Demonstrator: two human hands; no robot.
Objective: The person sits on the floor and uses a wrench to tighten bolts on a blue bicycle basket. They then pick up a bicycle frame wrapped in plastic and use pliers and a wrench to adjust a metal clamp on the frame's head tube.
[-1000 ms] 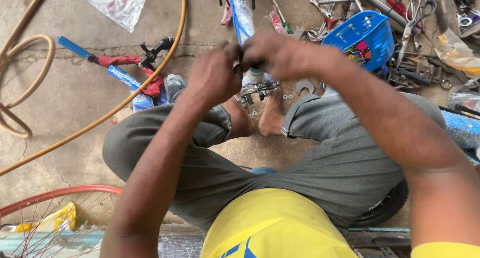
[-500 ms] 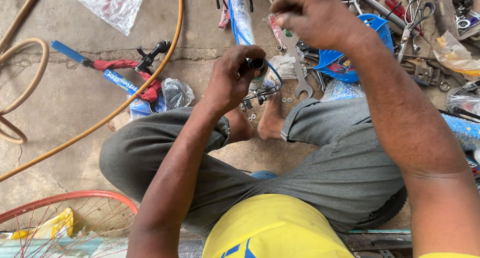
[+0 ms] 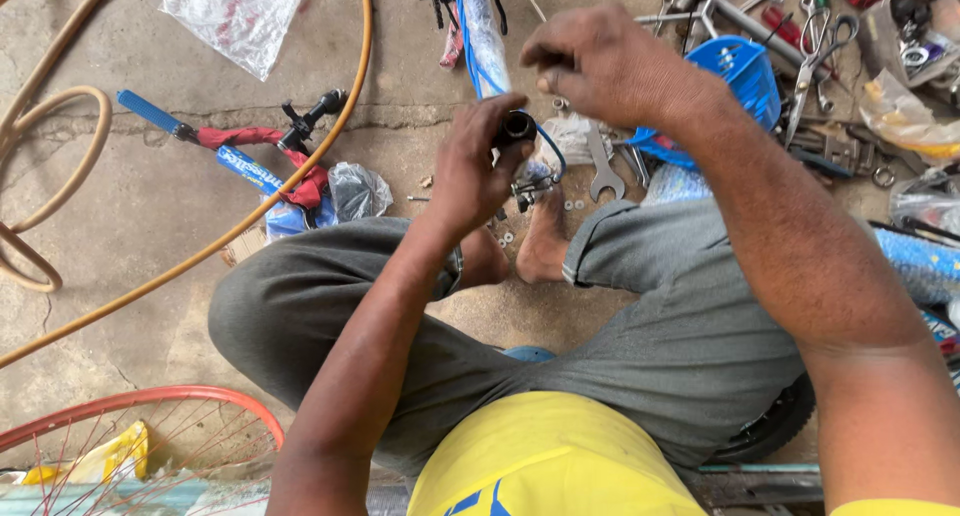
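Cracked concrete floor [image 3: 120,206], strewn with orange hose [image 3: 330,146], wrenches [image 3: 600,171], blue basket [image 3: 745,76]. Left hand [image 3: 475,171] closed around black cylindrical part [image 3: 517,128] above feet. Right hand [image 3: 600,66] raised, fingertips pinched; contents indiscernible.

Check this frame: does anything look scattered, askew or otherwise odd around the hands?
Yes. Small silver washers lie loose on the concrete floor beside the bare foot, and spanners and pliers spill around the blue plastic basket. The left hand grips a short black tube; the right hand hovers above it, fingers pinched.
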